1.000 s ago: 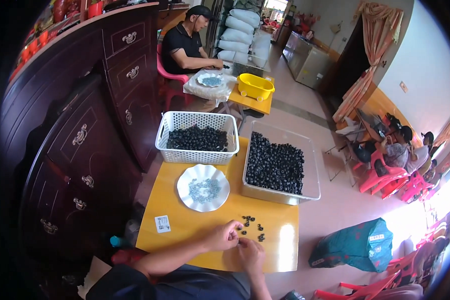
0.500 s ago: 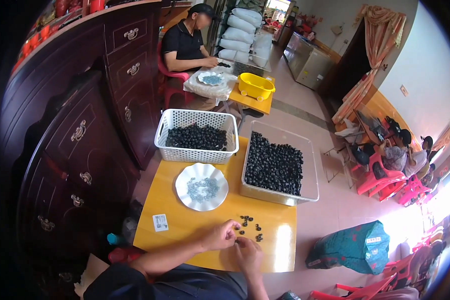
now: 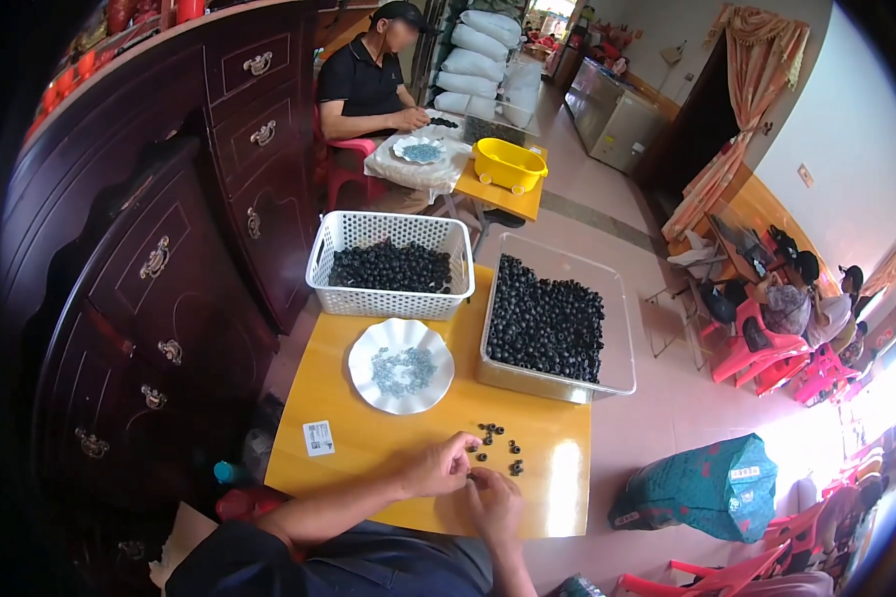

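Observation:
My left hand (image 3: 440, 467) and my right hand (image 3: 495, 504) meet over the near part of the yellow table, fingertips almost touching. Between the right fingertips is a small black ring-like part (image 3: 471, 477), mostly covered by the fingers. The left thumb and forefinger are pinched together, and what they hold is too small to make out. Just beyond the hands lie several loose black parts (image 3: 516, 449). Farther off stands a white scalloped plate (image 3: 366, 392) with small pale-blue clear pieces (image 3: 404, 371) on it.
A white perforated basket (image 3: 388, 304) and a clear plastic bin (image 3: 533, 382), both holding black parts, stand at the table's far side. A label card (image 3: 319, 439) lies left. Dark cabinets (image 3: 169, 289) flank the left; a teal sack (image 3: 697, 488) stands right. Another person (image 3: 363, 95) works ahead.
Both hands keep nearly the same pose, with slight finger movement at the small black part. The whole scene sits slightly higher in the picture. The person ahead has shifted a little.

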A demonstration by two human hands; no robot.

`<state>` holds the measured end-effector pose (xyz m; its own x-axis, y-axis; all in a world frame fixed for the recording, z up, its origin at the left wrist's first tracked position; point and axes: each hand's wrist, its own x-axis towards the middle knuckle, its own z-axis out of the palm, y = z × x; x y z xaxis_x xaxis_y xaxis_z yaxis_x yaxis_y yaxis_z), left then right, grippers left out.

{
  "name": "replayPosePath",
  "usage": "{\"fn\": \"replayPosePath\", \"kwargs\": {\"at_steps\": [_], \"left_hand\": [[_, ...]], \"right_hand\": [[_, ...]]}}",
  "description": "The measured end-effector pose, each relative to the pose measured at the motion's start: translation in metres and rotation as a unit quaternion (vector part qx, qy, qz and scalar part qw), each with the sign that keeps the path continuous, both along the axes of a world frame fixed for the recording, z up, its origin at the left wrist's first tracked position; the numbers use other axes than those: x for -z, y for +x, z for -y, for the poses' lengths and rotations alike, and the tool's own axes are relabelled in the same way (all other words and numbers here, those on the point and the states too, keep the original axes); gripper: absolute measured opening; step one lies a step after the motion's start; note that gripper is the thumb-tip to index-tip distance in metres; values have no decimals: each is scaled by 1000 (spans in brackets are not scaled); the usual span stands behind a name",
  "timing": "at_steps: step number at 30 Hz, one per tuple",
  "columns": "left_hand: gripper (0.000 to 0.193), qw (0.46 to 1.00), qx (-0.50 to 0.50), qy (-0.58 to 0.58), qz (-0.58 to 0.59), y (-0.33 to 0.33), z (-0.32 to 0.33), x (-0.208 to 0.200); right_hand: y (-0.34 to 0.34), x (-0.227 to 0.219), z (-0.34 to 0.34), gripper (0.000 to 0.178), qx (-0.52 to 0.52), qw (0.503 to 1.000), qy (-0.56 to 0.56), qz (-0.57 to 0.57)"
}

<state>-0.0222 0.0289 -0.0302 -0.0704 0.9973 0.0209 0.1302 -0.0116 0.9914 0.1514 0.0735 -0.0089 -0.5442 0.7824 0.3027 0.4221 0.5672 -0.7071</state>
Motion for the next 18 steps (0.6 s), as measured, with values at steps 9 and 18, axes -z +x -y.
{"fn": "replayPosePath", "kwargs": {"at_steps": [9, 18], "left_hand": [[56, 1000, -6, -9, 14, -2, 4, 3], [58, 999, 41, -11, 14, -8, 2, 0]], "right_hand": [[-2, -8, 3, 19, -5, 1000, -3, 13], [0, -4, 2, 18, -27, 1000, -14, -10]]}}
